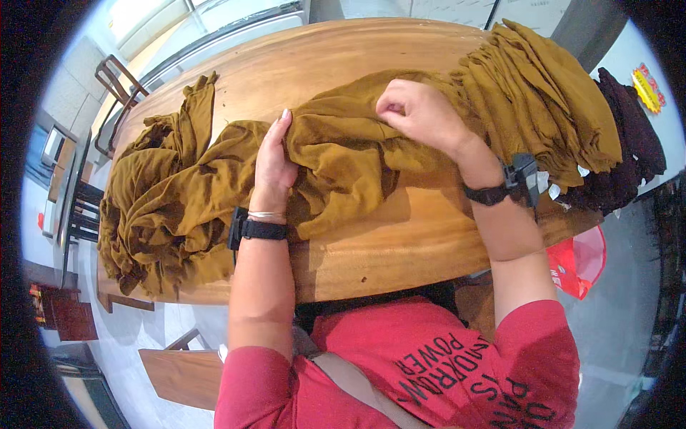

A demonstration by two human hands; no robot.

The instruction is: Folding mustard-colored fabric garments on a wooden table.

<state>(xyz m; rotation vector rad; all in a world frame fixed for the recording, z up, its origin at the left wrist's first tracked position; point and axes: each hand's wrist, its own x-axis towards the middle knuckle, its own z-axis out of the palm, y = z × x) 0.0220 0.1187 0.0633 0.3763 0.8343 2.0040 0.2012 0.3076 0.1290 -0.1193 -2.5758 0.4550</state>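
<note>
A mustard-brown cloth garment [343, 161] lies loosely spread across the middle of the wooden table [343, 263]. My left hand [276, 153] rests against its left part, palm turned inward and fingers extended; where cloth meets the palm, a grip cannot be made out. Above the garment's upper right part is my right hand [423, 112], its fingers curled in. Whether cloth is pinched inside them is hidden. To the left, a rumpled heap of the same brown cloth [161, 198] reaches the table's edge. A layered stack of brown garments [541, 96] lies at the right end.
Dark garments [627, 134] lie beyond the brown stack, at the right end. Below that end is a red plastic bag [576, 263]. A wooden chair [120, 91] stands past the far left corner, and a wooden stool [182, 375] is near my left side.
</note>
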